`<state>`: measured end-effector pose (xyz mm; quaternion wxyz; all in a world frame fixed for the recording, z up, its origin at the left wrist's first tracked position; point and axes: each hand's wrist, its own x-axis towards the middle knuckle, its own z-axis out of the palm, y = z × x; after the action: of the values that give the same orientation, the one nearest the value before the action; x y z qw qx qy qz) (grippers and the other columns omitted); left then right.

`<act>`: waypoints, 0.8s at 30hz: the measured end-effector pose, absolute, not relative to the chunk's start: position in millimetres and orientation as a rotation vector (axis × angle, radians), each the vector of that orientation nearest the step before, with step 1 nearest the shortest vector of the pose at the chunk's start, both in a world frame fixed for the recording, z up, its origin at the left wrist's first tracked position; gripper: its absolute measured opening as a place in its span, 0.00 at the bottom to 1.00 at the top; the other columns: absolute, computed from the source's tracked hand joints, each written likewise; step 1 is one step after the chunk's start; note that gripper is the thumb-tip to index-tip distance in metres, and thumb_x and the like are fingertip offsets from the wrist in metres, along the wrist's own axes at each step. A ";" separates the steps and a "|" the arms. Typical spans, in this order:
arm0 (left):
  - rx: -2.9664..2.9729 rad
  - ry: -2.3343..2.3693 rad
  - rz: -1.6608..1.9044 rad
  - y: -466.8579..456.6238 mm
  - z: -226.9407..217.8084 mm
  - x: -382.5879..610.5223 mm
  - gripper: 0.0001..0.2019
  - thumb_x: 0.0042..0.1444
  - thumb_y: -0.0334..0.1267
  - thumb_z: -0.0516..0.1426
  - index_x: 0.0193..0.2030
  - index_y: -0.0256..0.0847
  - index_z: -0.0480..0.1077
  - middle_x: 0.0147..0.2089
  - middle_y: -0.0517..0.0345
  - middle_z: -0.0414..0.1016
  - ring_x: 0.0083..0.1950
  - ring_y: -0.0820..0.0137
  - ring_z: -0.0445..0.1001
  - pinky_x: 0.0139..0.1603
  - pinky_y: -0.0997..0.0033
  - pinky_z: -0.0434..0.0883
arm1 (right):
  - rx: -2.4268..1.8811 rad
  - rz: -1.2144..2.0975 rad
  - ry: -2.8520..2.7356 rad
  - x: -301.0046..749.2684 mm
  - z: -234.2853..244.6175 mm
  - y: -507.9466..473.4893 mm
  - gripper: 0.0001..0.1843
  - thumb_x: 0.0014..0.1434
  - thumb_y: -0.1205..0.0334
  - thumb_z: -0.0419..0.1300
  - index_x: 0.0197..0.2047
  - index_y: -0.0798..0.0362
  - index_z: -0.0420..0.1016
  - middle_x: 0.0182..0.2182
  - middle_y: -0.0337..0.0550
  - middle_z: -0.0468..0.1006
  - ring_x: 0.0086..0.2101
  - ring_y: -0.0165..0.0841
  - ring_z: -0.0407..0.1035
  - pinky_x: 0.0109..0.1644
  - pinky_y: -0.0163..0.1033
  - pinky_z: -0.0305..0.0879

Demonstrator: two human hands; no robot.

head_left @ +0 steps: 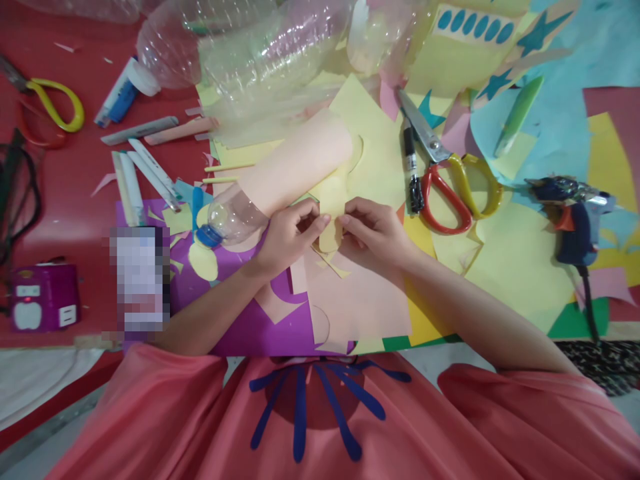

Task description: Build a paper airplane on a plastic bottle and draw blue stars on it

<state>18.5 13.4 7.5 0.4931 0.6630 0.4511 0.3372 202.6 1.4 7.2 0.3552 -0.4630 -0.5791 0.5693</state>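
Between my two hands is a yellow paper strip (pixel 330 223) with a rounded lower end. My left hand (pixel 295 233) pinches its left edge between thumb and fingers. At the opposite edge, my right hand (pixel 373 230) pinches it the same way. Just beyond the hands lies a clear plastic bottle (pixel 237 217) on its side, wrapped in pale pink paper (pixel 300 157), with a blue cap (pixel 209 235) pointing left. A yellow paper oval (pixel 203 262) lies below the cap. Pale pink sheets (pixel 360 300) are spread under my hands.
Red-and-yellow scissors (pixel 447 173) and a black marker (pixel 413 170) lie right of centre. A blue glue gun (pixel 577 227) rests far right, near a green cutter (pixel 523 113). Large clear bottles (pixel 280 47) stretch across the back. Markers (pixel 150 173), a phone (pixel 141 280) and a purple box (pixel 45 297) are left.
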 end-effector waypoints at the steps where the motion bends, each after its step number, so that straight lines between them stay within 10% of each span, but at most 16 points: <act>1: 1.607 1.091 0.824 13.4 7.6 18.5 0.22 0.61 0.54 0.57 0.25 0.42 0.57 0.21 0.67 0.59 0.23 0.77 0.62 0.25 0.75 0.59 | -1.201 1.475 -1.481 202.3 6.6 1.3 0.12 0.62 0.57 0.59 0.30 0.53 0.64 0.21 0.31 0.62 0.22 0.22 0.56 0.27 0.34 0.51; 24: 1.722 1.090 0.774 13.6 6.2 17.8 0.26 0.59 0.59 0.56 0.24 0.42 0.55 0.21 0.68 0.55 0.22 0.78 0.55 0.23 0.75 0.55 | -1.239 1.395 -1.633 201.9 6.6 0.8 0.11 0.60 0.58 0.57 0.28 0.52 0.62 0.22 0.32 0.61 0.24 0.24 0.53 0.29 0.35 0.51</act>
<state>17.8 13.6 6.2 0.4623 0.7004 0.4435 0.3147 201.9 0.8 6.6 0.3250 -0.4725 -0.6230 0.5320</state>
